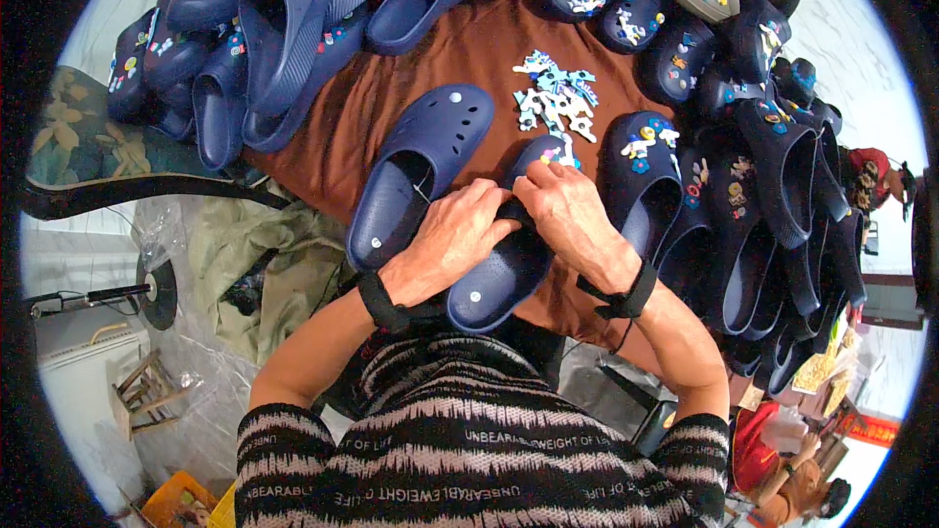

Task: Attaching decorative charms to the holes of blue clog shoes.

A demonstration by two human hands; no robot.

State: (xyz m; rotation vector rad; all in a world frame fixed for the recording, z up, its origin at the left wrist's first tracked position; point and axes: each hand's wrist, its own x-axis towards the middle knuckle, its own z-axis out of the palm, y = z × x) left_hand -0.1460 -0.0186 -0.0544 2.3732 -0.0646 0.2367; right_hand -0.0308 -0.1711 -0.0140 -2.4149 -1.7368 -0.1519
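Observation:
Both of my hands hold one navy blue clog (499,279) over the brown cloth (460,59). My left hand (455,230) grips its near side, fingers curled over the opening. My right hand (567,205) presses on its toe, where small coloured charms (556,152) are fixed. A second plain navy clog (416,171) lies just left of my hands, with a single white stud on top. A small heap of white and light blue charms (558,98) lies on the cloth beyond my hands.
Piles of navy clogs (264,29) fill the back left, and decorated clogs (743,166) are stacked along the right. A cushioned chair (88,152) and an olive cloth (259,254) lie at my left. A person (792,474) crouches at the lower right.

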